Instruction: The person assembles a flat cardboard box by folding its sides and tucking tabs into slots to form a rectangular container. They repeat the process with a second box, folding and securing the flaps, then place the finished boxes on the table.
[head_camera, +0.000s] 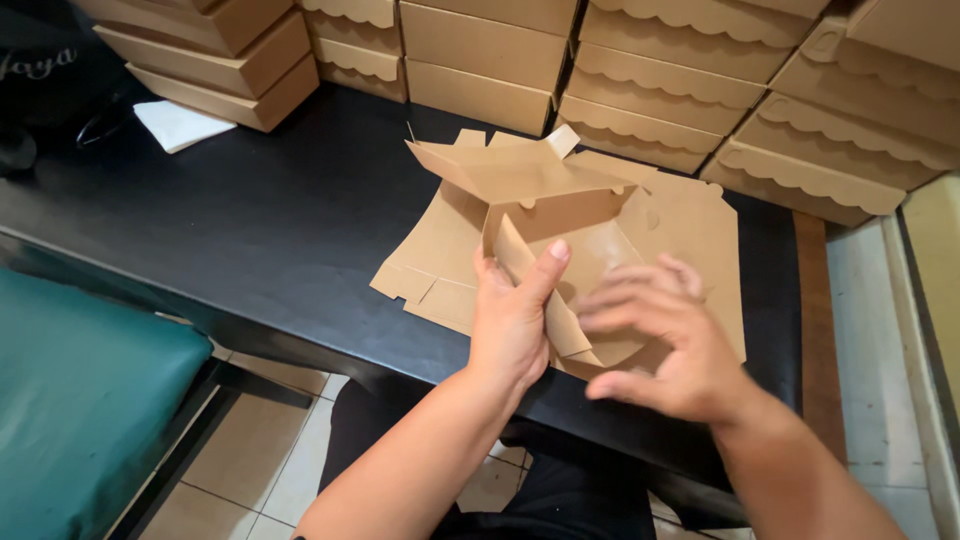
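Two hands meet at the centre of the frame over a half-folded brown cardboard box blank (560, 215). The left hand (510, 320) has its fingers clamped on an upright inner flap, thumb raised against it. The right hand (660, 340) (blurred) lies with fingers spread apart on the flat panel just beside it. The blank rests on a black counter (250, 230). Stacks of finished brown cardboard boxes (660, 90) line the upper edge. A white paper sheet (180, 125) lies upper left; a teal cushioned seat (80, 400) sits lower left.
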